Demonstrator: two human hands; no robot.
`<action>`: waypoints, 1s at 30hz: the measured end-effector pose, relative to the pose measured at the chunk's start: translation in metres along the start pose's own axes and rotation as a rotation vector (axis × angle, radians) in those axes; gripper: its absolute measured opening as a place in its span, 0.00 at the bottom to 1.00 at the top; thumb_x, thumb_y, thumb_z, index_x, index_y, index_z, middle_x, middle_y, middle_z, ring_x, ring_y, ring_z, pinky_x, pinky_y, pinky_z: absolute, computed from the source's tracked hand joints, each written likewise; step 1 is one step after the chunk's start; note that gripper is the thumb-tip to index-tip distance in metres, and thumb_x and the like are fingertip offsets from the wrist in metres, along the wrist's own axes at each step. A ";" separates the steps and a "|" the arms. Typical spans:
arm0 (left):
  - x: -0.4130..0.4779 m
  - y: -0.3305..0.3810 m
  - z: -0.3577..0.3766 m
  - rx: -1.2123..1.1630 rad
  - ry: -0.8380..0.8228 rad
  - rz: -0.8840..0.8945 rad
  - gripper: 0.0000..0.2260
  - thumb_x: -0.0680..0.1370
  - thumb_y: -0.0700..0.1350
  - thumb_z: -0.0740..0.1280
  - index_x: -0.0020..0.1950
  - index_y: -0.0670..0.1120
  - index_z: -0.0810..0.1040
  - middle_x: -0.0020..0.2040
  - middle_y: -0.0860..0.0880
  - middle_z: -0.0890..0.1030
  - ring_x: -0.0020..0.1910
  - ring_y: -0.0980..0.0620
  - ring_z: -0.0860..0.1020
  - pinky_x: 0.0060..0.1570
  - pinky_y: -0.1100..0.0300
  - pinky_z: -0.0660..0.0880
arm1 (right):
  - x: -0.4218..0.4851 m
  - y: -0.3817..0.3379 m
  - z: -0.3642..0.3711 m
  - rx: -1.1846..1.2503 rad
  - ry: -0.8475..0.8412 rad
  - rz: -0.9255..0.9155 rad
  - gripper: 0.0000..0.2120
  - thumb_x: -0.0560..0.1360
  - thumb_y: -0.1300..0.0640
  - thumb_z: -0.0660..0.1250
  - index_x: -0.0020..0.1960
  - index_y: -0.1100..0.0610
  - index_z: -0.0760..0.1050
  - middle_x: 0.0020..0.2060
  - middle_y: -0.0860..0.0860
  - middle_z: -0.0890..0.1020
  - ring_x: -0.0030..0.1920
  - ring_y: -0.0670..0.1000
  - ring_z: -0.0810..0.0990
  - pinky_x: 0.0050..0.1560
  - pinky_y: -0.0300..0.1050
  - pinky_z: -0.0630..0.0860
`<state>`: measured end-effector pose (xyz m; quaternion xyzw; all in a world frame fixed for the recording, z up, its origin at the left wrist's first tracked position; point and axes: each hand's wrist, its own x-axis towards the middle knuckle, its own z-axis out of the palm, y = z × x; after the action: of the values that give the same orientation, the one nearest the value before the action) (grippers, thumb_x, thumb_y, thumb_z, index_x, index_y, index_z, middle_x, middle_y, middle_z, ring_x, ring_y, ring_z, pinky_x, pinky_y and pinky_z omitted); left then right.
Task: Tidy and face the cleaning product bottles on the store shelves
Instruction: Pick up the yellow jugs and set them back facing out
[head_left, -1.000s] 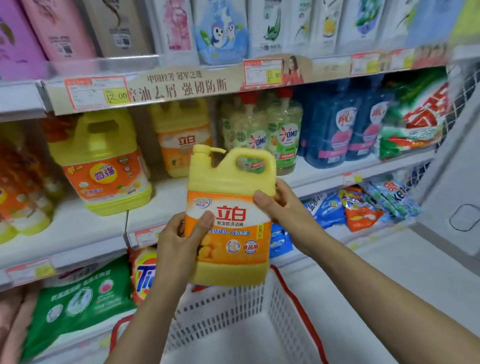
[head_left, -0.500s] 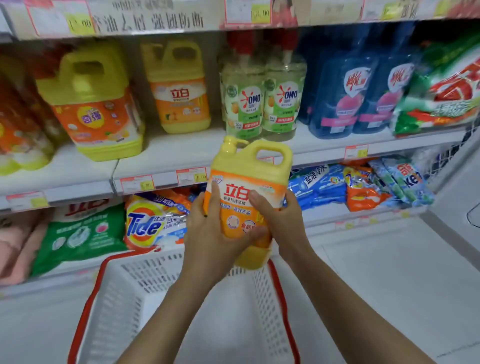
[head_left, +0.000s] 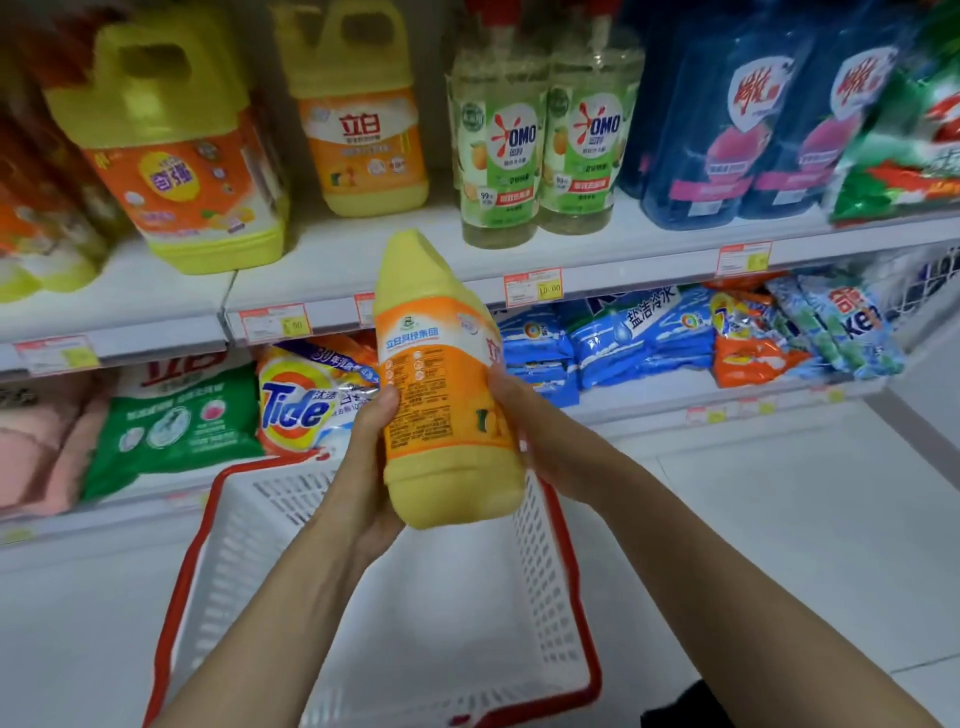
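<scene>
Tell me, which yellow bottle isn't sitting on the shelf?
The yellow bottle held in both hands above the basket; the other two stand on the shelf.

One head view only, nothing shared with another. Worn at head height, looks forward and down, close to the shelf (head_left: 467, 260). Wide-angle, edges bend. Upper shelf at 12 o'clock, basket (head_left: 571, 597) at 6, floor (head_left: 779, 519) at 4. Forearms enter from 6, near the lens.

White store shelf (head_left: 363, 249) up top: two yellow detergent jugs (head_left: 176, 150), two green OMO bottles (head_left: 545, 140), blue refill pouches (head_left: 727, 119). Lower shelf (head_left: 675, 400): Tide bag (head_left: 306, 400), green bag (head_left: 171, 421), blue packs (head_left: 623, 338). White basket (head_left: 550, 571) on floor.
</scene>
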<state>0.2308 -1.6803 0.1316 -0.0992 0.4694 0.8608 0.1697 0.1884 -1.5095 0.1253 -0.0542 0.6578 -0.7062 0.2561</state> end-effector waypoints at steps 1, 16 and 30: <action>-0.001 0.001 0.000 0.042 0.008 -0.013 0.45 0.51 0.64 0.81 0.64 0.48 0.76 0.60 0.41 0.82 0.58 0.40 0.81 0.60 0.41 0.74 | 0.001 0.003 0.000 0.071 -0.037 0.045 0.43 0.65 0.31 0.71 0.72 0.52 0.67 0.61 0.53 0.82 0.60 0.55 0.82 0.60 0.56 0.79; 0.007 0.006 -0.005 0.096 0.255 -0.118 0.25 0.65 0.60 0.70 0.60 0.53 0.78 0.53 0.47 0.85 0.54 0.43 0.82 0.56 0.45 0.77 | -0.008 -0.003 -0.030 -0.096 0.274 0.015 0.26 0.70 0.33 0.68 0.62 0.48 0.75 0.55 0.48 0.83 0.51 0.49 0.85 0.47 0.46 0.81; -0.010 -0.011 0.039 1.195 0.574 0.604 0.22 0.64 0.62 0.75 0.56 0.61 0.77 0.46 0.62 0.81 0.45 0.62 0.79 0.43 0.59 0.79 | 0.023 -0.084 0.044 -0.253 0.530 -0.421 0.29 0.68 0.24 0.62 0.41 0.51 0.75 0.61 0.60 0.74 0.61 0.57 0.75 0.63 0.63 0.72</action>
<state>0.2438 -1.6442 0.1478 -0.0778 0.8923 0.4067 -0.1798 0.1627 -1.5592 0.2053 -0.0346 0.7580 -0.6460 -0.0831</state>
